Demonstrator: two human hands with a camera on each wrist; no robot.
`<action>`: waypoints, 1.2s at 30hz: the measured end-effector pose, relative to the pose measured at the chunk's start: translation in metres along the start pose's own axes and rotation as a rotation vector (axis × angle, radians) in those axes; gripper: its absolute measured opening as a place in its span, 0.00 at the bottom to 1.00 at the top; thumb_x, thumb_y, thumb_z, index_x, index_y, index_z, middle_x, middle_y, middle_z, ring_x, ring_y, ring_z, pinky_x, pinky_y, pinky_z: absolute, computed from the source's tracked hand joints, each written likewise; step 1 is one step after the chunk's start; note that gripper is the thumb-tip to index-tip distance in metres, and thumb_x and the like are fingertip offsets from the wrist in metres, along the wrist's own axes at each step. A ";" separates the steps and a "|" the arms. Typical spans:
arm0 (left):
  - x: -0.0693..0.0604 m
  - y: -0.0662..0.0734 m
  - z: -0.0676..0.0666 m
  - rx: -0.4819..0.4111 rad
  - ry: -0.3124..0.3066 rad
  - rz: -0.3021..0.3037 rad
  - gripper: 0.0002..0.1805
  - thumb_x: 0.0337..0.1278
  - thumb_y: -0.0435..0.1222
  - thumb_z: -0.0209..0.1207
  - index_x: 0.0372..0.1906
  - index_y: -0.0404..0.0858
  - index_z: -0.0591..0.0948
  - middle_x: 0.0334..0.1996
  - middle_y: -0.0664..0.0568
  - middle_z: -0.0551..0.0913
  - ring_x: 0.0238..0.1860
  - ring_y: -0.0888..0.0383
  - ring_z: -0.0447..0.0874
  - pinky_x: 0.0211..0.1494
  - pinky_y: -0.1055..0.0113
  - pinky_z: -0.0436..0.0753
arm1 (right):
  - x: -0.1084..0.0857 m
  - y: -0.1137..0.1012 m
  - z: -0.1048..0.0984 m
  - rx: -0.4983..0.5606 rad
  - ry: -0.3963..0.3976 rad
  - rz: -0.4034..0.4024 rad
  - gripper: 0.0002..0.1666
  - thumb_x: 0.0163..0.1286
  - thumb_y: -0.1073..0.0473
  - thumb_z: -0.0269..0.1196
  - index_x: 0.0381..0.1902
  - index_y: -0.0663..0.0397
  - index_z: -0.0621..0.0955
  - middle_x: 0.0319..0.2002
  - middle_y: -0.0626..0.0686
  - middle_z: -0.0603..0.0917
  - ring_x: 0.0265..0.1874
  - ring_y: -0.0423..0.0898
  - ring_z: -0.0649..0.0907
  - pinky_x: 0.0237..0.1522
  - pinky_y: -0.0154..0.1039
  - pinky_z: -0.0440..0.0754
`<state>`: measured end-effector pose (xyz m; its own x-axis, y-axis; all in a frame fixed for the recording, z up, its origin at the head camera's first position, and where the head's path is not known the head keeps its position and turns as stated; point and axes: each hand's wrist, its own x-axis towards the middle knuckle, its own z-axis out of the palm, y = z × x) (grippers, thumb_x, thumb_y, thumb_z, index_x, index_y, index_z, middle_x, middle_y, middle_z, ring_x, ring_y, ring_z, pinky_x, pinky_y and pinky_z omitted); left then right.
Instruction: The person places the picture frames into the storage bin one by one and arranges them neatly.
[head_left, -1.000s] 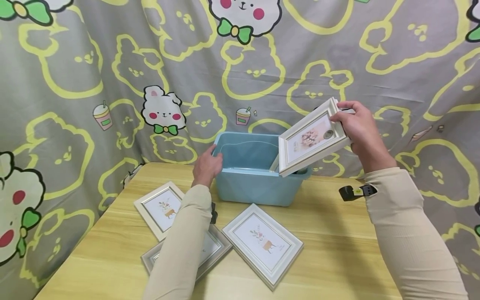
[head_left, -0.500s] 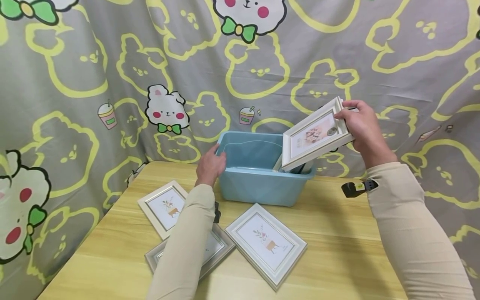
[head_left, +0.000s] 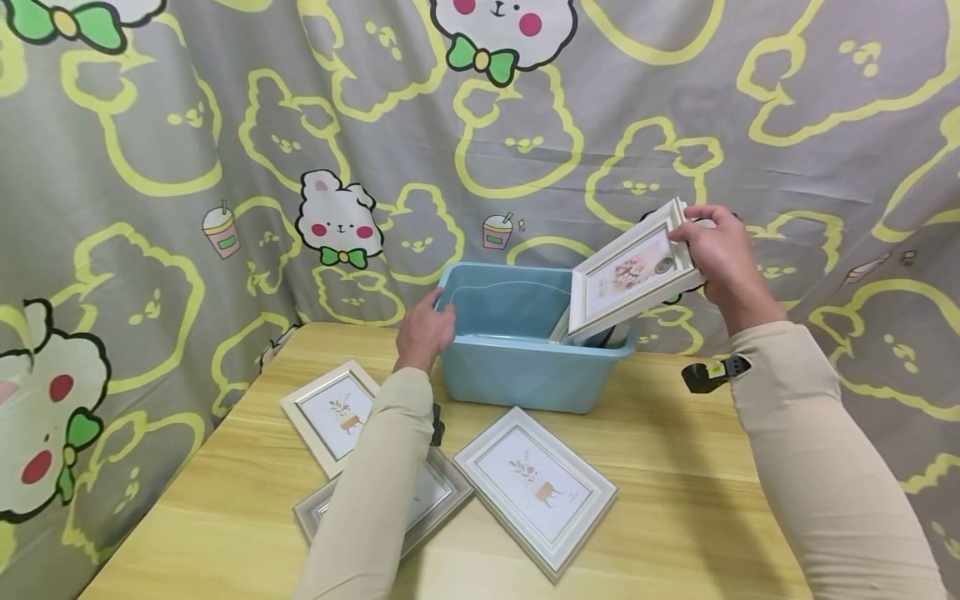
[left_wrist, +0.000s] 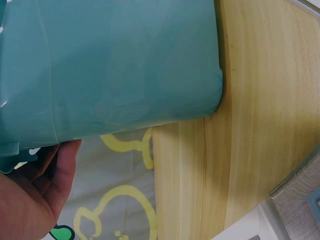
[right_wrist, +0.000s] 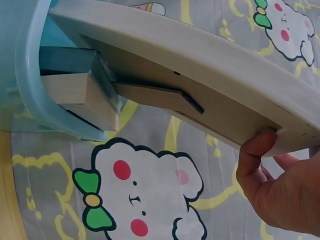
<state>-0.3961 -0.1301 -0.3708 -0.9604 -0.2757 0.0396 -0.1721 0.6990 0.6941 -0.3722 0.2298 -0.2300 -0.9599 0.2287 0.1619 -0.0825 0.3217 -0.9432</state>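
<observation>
White rectangular moulded picture frame with a pink flower print: tilted, above the right end of the light blue rectangular plastic bin, its lower end at the bin's mouth. Touching the rim or not, can't tell. The bare right hand has its grip closed on the frame's upper end, the end away from the bin. The bare left hand has its grip curled on the rim at the bin's left end.

Handling, judged by looks: frame probably light to moderate, stiff, edges smooth and a bit slippery. Front pane, if glass, is likely fragile, corners could chip. Best hold is the thick border, thumb and fingers on opposite faces, off the pane; a one-end hold likely lets the far end droop, so a second hold nearer the bin would steady it.

Head view only: the print, plus three more frames on the pale wood counter in front of the bin. Right wrist view only: the flat brown backing with its hinged support leg sticking out, a likely snag on the bin's rim; also pale block-like edges at the bin's right end. Left wrist view: fingers at the rim up close, bin's outer wall; held frame out of sight.
</observation>
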 end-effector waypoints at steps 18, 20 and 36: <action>0.000 0.001 0.002 -0.003 0.000 -0.006 0.31 0.65 0.58 0.39 0.73 0.63 0.60 0.72 0.51 0.66 0.64 0.45 0.72 0.55 0.51 0.75 | 0.012 0.005 0.018 -0.195 0.005 -0.003 0.30 0.67 0.55 0.55 0.67 0.49 0.66 0.47 0.48 0.73 0.42 0.43 0.78 0.32 0.29 0.80; 0.000 0.000 0.002 -0.003 0.000 -0.005 0.31 0.65 0.57 0.39 0.73 0.63 0.60 0.72 0.51 0.66 0.63 0.45 0.73 0.54 0.51 0.75 | 0.014 0.007 0.020 -0.219 0.002 -0.001 0.31 0.68 0.54 0.55 0.68 0.49 0.66 0.48 0.49 0.73 0.45 0.45 0.77 0.33 0.30 0.79; 0.000 0.001 0.002 -0.002 0.003 0.002 0.31 0.64 0.57 0.38 0.73 0.62 0.60 0.72 0.50 0.66 0.65 0.44 0.71 0.58 0.49 0.74 | 0.019 0.005 0.035 -0.272 -0.015 -0.018 0.32 0.66 0.57 0.54 0.68 0.54 0.66 0.61 0.60 0.71 0.47 0.47 0.77 0.30 0.27 0.79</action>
<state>-0.3971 -0.1286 -0.3715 -0.9600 -0.2766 0.0427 -0.1703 0.6984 0.6951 -0.4000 0.2030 -0.2416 -0.9629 0.2081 0.1717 -0.0262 0.5614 -0.8272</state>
